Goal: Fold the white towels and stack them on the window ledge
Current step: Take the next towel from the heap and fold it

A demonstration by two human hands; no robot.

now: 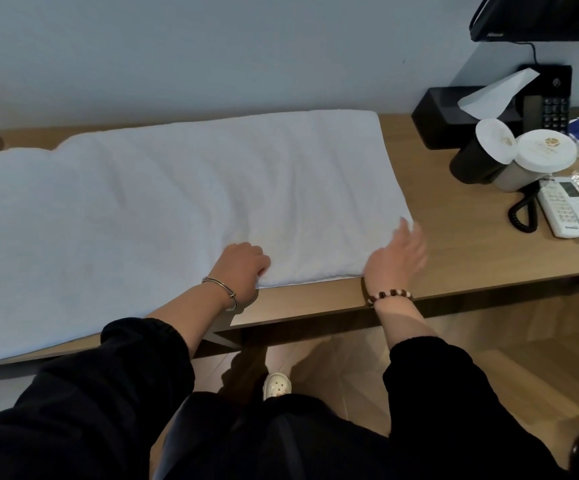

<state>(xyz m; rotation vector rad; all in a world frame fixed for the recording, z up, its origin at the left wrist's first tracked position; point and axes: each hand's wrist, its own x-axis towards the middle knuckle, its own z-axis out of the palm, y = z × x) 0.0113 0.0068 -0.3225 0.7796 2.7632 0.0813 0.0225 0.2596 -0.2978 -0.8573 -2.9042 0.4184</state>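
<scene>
**Both my hands at the towel's near edge**

The white towel (pixel 184 188) lies flat on the wooden desk (pixel 454 247). It runs far out to the left of my left hand (pixel 241 263) and ends just by my right. My left hand, with a metal bangle (pixel 220 289) on the wrist, has its fingers curled round the towel's near hem. My right hand (pixel 397 258), with a bead bracelet (pixel 390 295), is at the towel's near right corner, fingers spread and loose and holding nothing. It is blurred, so I cannot tell whether it touches the cloth. Well to the right of it stand two lidded cups (pixel 547 154), a black tissue box (pixel 454 112) and two white remotes (pixel 568 211).
</scene>
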